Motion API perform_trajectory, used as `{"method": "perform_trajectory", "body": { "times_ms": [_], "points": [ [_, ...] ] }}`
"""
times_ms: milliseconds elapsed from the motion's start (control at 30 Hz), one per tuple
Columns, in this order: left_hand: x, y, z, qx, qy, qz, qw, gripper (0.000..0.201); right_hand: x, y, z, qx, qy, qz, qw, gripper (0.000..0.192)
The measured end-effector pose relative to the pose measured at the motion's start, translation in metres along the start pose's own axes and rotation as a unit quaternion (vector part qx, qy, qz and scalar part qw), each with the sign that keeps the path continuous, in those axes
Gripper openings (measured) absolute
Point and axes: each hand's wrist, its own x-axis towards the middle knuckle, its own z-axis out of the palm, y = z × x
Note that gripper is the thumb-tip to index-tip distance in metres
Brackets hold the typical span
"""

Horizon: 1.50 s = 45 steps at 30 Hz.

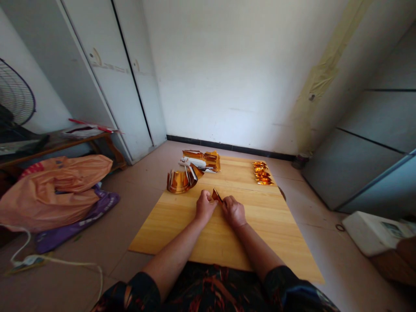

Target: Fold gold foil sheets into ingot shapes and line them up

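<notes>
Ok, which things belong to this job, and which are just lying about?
Likely the job:
- held foil piece
- curled foil sheets
- folded foil pieces
- wooden tabletop

Likely lying about:
- wire-caged fan
- orange plastic bag
- purple bag
- white cable

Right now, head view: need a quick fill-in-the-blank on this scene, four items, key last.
1. The copper-coloured piece is ____ the left hand and the right hand.
2. The small shiny folded pieces lie further to the ____ than the curved sheets.
3. The purple bag lies on the ____.
4. The fan is at the picture's ____ edge.

Missing: between; right; floor; left.
</notes>
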Motion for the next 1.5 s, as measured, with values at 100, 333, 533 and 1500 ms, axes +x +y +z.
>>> {"method": "perform_trajectory", "body": {
  "times_ms": [100, 333, 533, 1500],
  "points": [
    [0.0, -0.001, 0.0, 0.0, 0.001, 0.025, 1.0, 0.019, -0.001, -0.001, 0.001, 0.013, 0.001, -0.026, 1.0, 0.014],
    [-0.003, -0.001, 0.003, -0.082, -0.048, 0.033, 0.995, 0.011, -0.002, 0.0, 0.006, 0.06, 0.021, -0.118, 0.991, 0.012],
    [-0.002, -0.002, 0.003, -0.089, 0.009, 0.003, 0.996, 0.017, -0.001, 0.002, 0.01, 0.098, 0.056, -0.096, 0.989, 0.012],
    [0.003, -0.003, -0.028, -0.525, -0.297, -0.122, 0.788, 0.029, 0.003, 0.021, -0.002, 0.65, -0.184, 0.07, 0.734, 0.014]
  ]
}}
